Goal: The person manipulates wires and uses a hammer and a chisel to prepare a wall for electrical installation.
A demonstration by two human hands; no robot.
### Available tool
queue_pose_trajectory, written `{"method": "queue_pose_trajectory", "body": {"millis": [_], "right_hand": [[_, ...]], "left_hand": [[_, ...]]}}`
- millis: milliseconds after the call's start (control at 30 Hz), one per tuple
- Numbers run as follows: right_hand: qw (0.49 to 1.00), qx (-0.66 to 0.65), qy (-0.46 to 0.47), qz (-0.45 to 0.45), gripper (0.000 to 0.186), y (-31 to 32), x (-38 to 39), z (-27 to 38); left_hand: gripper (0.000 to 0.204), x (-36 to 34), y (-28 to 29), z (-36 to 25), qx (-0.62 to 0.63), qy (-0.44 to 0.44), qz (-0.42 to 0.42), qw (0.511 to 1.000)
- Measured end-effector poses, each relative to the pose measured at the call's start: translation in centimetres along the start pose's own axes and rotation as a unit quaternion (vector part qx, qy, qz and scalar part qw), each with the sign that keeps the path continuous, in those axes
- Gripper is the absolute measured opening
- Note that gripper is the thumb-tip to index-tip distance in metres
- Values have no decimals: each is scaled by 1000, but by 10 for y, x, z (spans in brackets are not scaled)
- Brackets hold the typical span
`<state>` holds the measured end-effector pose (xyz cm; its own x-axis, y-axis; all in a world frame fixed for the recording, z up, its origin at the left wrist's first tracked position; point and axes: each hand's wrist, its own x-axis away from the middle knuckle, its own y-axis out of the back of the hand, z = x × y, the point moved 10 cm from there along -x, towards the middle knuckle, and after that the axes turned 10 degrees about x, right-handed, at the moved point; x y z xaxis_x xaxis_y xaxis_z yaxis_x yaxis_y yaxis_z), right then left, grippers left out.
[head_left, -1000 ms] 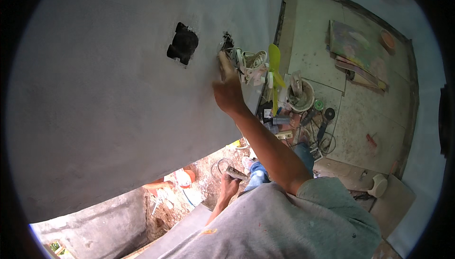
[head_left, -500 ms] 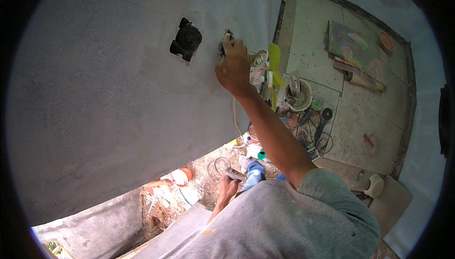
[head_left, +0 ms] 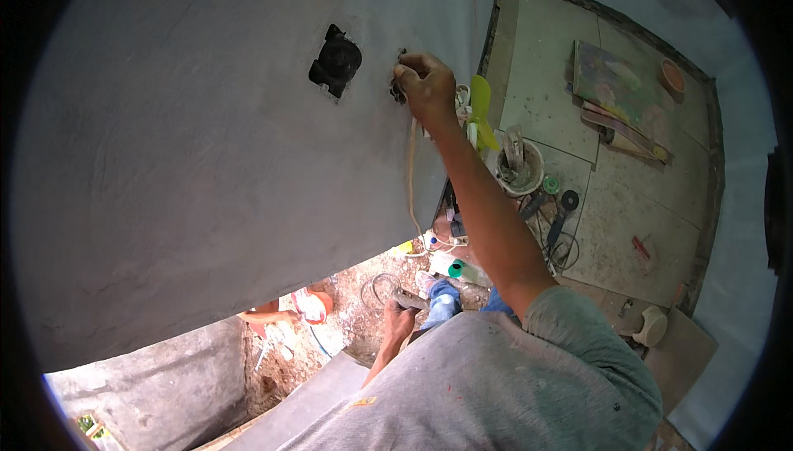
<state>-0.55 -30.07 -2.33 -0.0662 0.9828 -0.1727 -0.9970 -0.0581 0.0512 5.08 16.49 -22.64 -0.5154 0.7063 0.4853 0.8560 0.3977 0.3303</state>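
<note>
My right hand (head_left: 431, 87) is raised to the grey plastered wall (head_left: 206, 170), its fingers bent and pinched at the edge of a small rough hole (head_left: 398, 92). Whatever lies between those fingertips is hidden. Left of the hole, a larger square recess (head_left: 337, 61) holds a black box. A pale cable (head_left: 411, 178) hangs down the wall below my right hand. Low by my waist, my left hand (head_left: 398, 321) is closed round a grey, plaster-smeared tool (head_left: 410, 300) whose exact kind I cannot make out.
To the right of the wall stand a yellow-green fan (head_left: 481, 112) and a bucket (head_left: 520, 168) with tools in it. An angle grinder (head_left: 562, 216) with its cord lies on the floor. Farther off are a painted board (head_left: 619, 79) and an orange bowl (head_left: 672, 76). Lower left, an orange-red container (head_left: 314, 306).
My right hand has shifted slightly right and turned, so more of the small hole shows. My left hand stays low with the tool. The view has moved a little.
</note>
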Motion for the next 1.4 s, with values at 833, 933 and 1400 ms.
{"method": "queue_pose_trajectory", "body": {"millis": [833,933,1400], "right_hand": [[997,63,45,-17,29,7,7,12],[997,43,53,25,26,2,-1,8],[977,-6,-50,208,25,-18,-17,-3]], "left_hand": [[13,16,12,30,4,38,-27,999],[14,18,11,42,15,42,-16,999],[18,12,4,62,2,70,-28,997]]}}
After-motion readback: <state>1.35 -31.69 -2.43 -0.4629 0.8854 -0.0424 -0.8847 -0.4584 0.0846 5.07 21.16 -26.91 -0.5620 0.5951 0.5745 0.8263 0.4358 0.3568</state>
